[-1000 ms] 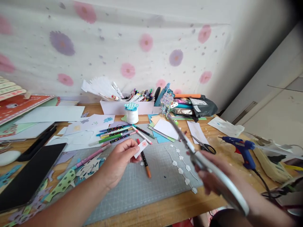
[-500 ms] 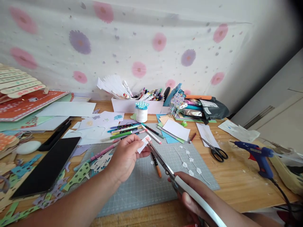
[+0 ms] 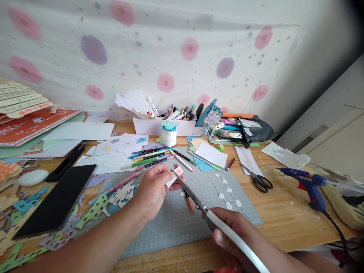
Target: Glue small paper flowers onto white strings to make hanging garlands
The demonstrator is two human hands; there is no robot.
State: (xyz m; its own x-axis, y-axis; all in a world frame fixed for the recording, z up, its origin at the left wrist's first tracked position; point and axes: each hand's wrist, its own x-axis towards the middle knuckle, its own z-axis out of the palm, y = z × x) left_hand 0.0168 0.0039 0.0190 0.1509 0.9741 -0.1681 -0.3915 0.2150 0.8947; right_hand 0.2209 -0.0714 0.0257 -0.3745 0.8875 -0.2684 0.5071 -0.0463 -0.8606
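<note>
My left hand (image 3: 155, 185) pinches a small piece of white paper (image 3: 174, 181) with a pink flower drawn on it. In my right hand (image 3: 227, 231) is a large pair of scissors (image 3: 196, 199) with long silver blades and a pale handle. The blade tips lie across the paper beside my left fingertips. Beneath both hands is a grey cutting mat (image 3: 153, 231). An orange-ended marker (image 3: 189, 203) lies on it under the blades. To the right on the mat are strings with white paper flowers (image 3: 229, 189).
Several markers (image 3: 150, 159) lie beyond my left hand, near a white spool (image 3: 170, 138). At the left are a black tablet (image 3: 57, 201) and punched paper scraps (image 3: 92, 212). Black-handled scissors (image 3: 262, 183) and a blue glue gun (image 3: 308, 184) lie at the right.
The paper has turned in my left fingers, so its flower now shows more to the right. The scissor blades now cross the paper's upper left part rather than its right edge.
</note>
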